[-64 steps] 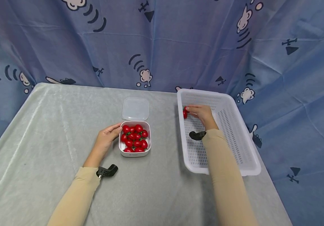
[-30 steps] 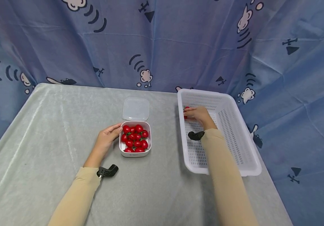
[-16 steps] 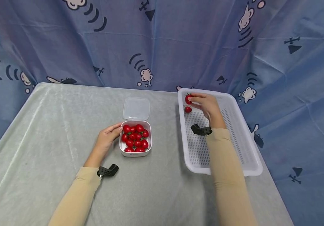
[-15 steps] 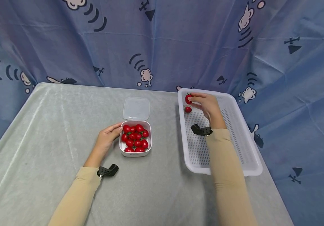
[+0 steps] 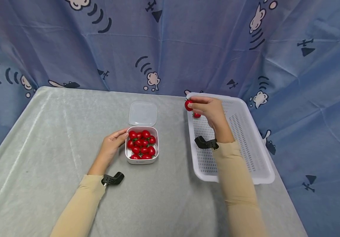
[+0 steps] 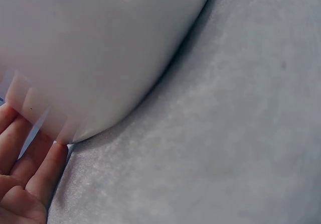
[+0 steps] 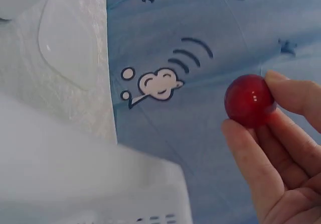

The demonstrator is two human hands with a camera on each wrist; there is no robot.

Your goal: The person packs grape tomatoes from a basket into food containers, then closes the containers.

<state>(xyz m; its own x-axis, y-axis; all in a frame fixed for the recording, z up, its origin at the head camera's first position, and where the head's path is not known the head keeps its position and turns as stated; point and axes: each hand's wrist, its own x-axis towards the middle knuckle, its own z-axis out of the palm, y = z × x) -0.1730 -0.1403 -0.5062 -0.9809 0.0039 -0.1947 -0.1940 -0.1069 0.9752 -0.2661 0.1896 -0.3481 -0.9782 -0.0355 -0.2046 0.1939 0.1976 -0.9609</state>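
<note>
In the head view, a small white box (image 5: 156, 154) holds several cherry tomatoes (image 5: 144, 150) with green stems. My left hand (image 5: 112, 144) rests against its left side, thumb at the rim; the left wrist view has the fingertips (image 6: 60, 148) touching the outer wall, fairly straight. Between thumb and fingers my right hand (image 5: 212, 110) pinches a round red cherry tomato (image 7: 249, 101), lifted over the left rim of a white perforated basket (image 5: 191, 148). One more tomato (image 5: 196, 115) lies in the basket just below that hand, partly covered by it.
A clear plastic lid (image 5: 142, 114) lies flat on the grey cloth-covered table (image 5: 170, 197) right behind the box. Past the table's far edge hangs a blue patterned curtain (image 5: 187, 49). The basket takes up the table's right side.
My right hand has picked a tomato out of the basket's far left corner area, raised it and moved left over the rim. The left hand and box have stayed put.
</note>
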